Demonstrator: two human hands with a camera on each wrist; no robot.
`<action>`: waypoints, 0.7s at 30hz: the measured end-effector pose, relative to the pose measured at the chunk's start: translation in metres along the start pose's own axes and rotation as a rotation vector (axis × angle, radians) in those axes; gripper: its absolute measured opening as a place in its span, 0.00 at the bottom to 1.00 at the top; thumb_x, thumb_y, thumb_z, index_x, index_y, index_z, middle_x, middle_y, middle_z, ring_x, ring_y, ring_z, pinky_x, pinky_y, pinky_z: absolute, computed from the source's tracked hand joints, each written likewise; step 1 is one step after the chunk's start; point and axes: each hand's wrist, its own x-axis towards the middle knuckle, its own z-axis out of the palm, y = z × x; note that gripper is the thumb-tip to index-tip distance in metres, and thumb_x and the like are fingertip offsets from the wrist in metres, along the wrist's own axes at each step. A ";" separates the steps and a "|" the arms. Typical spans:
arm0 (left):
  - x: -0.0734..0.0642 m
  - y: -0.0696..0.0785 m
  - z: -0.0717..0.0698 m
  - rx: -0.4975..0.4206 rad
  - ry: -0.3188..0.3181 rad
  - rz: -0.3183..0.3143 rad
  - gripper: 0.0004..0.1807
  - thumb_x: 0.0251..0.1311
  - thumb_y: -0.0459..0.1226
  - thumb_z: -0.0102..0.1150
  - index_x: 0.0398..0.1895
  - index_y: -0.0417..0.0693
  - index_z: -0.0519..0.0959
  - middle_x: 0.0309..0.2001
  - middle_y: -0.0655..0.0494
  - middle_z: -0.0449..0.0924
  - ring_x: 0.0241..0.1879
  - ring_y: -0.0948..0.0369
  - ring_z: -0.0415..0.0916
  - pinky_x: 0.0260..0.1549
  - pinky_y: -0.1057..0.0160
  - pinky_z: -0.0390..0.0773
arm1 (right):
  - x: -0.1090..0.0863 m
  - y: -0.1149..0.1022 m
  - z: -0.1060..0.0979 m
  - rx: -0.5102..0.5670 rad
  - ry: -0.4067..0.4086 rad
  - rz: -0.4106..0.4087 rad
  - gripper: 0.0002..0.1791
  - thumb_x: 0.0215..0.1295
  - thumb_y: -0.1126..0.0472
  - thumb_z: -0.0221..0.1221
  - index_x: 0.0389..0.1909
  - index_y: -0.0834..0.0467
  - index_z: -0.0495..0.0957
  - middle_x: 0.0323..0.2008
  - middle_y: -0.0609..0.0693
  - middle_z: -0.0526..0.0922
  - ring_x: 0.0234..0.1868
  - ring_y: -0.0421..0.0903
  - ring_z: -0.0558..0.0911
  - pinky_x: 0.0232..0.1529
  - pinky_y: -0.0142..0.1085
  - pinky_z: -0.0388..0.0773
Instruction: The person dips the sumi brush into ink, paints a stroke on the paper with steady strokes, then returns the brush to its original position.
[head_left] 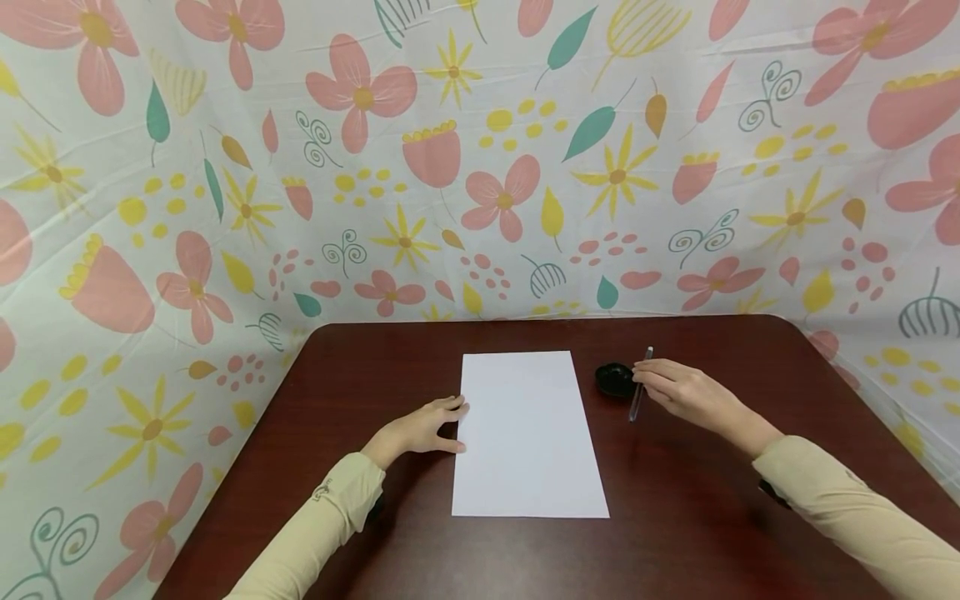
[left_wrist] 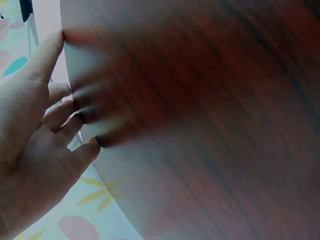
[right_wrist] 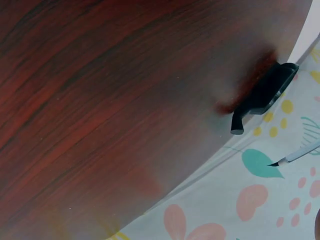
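A blank white sheet of paper (head_left: 528,433) lies on the table in the head view. My left hand (head_left: 420,429) is at its left edge, thumb and fingers spread and touching the margin. In the left wrist view, the fingertips of that hand (left_wrist: 42,125) come down along a pale strip of paper. To the right, my right hand (head_left: 686,393) pinches a slim writing brush (head_left: 636,405) with a pale handle, beside a small black dish (head_left: 615,380). The right wrist view shows the brush's dark pointed tip (right_wrist: 273,164) and the dish (right_wrist: 270,90) with its short stub.
A dark reddish-brown wooden table (head_left: 525,558) with rounded far corners carries everything. Behind it and along both sides hangs a white cloth (head_left: 480,192) printed with pink, yellow and green flowers and leaves. The dish stands between the paper and my right hand.
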 end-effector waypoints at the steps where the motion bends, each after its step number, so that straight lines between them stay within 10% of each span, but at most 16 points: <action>1: 0.000 0.000 0.000 0.001 -0.001 0.000 0.42 0.57 0.53 0.56 0.70 0.44 0.53 0.72 0.47 0.46 0.72 0.47 0.41 0.65 0.47 0.55 | 0.000 0.000 0.000 0.004 0.001 0.003 0.24 0.72 0.53 0.39 0.38 0.62 0.81 0.40 0.56 0.82 0.41 0.51 0.81 0.58 0.22 0.65; 21: -0.002 -0.002 0.002 0.007 0.006 0.039 0.42 0.59 0.52 0.54 0.70 0.41 0.51 0.72 0.44 0.44 0.72 0.46 0.39 0.65 0.45 0.52 | 0.009 0.003 -0.003 0.047 0.117 0.114 0.16 0.67 0.57 0.48 0.42 0.61 0.81 0.39 0.53 0.83 0.40 0.48 0.82 0.55 0.19 0.66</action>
